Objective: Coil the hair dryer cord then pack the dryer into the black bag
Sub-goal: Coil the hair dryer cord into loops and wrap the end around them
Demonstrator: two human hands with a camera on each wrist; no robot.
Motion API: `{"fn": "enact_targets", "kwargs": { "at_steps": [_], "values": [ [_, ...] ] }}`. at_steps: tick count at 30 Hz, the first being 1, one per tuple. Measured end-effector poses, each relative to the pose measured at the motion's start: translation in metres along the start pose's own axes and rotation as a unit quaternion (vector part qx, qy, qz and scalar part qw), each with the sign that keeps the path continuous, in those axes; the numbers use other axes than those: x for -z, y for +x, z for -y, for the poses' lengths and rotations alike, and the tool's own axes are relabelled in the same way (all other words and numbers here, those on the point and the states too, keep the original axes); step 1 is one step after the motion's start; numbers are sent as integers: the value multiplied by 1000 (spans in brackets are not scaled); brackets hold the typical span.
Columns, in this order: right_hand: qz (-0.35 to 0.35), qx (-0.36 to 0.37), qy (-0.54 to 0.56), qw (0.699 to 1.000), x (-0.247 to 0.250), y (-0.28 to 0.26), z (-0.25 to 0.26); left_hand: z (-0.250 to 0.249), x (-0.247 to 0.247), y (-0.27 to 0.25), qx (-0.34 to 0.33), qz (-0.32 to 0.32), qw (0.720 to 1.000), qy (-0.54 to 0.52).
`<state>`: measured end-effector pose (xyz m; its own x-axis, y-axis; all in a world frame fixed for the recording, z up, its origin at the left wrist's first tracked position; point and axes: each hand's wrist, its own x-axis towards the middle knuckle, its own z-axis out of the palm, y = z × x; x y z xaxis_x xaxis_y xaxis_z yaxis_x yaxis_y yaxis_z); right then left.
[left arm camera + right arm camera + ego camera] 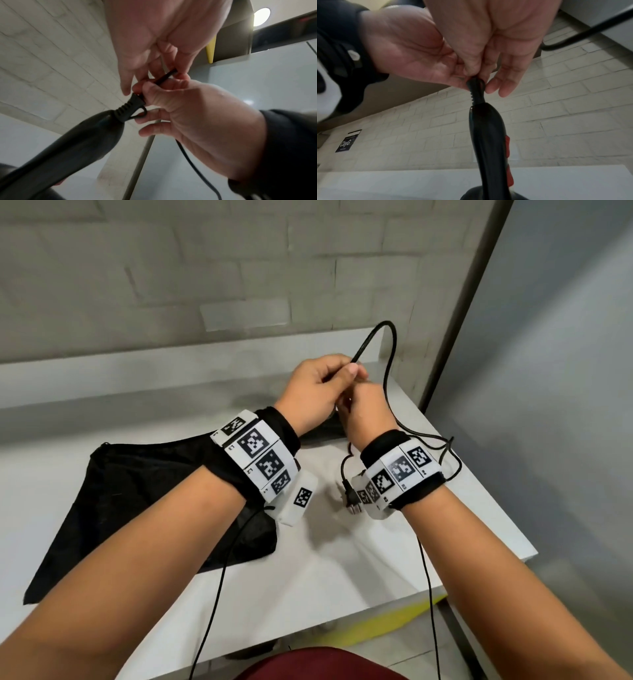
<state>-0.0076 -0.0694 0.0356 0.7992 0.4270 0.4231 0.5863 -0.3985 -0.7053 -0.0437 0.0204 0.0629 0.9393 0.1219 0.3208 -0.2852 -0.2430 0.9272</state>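
Black cord (389,356) was pinched in both my hands at the dryer's handle end: left hand (317,392) curled round it near the strain relief (129,108), right hand (364,412) thumb and forefinger nipping it too. Hair dryer (489,136) hung below the hands over the white tabletop (342,559). Plug (354,508) lay on the tabletop, black bag (137,501) flat to the left

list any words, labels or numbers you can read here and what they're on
"ClayG": white letters on a dark sticker on the brick wall; anything after the G and the small print around it are too blurred to read.
Square black and white marker codes on the wristbands of the left hand and the right hand: patterns, not words; the tiny characters beside them are too small to read.
Hair dryer: no readable text.
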Motion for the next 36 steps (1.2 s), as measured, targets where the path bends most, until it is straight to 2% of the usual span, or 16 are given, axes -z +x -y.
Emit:
{"fn": "enact_targets", "kwargs": {
  "at_steps": [3,6,8,10,12,14,16,19,25,31,36],
  "values": [
    [-46,37,-11,998,4,0,6,-6,3,8,-1,-58,996,-61],
    [-163,90,-74,980,9,-7,2,-9,9,16,30,-89,978,-186],
    [-215,88,-112,966,14,-10,-2,-9,11,20,48,-90,971,-215],
    [-165,20,-144,976,16,-7,-10,-9,11,21,66,-82,971,-216],
    [-55,-60,-152,985,15,-2,-20,-9,11,23,77,-72,971,-214],
    [35,-88,-122,988,10,0,-24,-10,11,26,84,-69,969,-222],
    [73,-89,-125,985,6,-3,-25,-10,12,29,90,-69,964,-241],
    [80,-73,-161,981,1,-9,-32,-10,16,37,97,-70,954,-274],
    [109,-96,-163,976,-5,-23,-60,1,25,43,114,-77,946,-293],
    [78,-52,-178,980,-4,-34,-71,14,18,49,117,-112,952,-261],
    [13,3,-160,987,14,-32,-50,18,19,58,114,-142,956,-229]
  ]
}}
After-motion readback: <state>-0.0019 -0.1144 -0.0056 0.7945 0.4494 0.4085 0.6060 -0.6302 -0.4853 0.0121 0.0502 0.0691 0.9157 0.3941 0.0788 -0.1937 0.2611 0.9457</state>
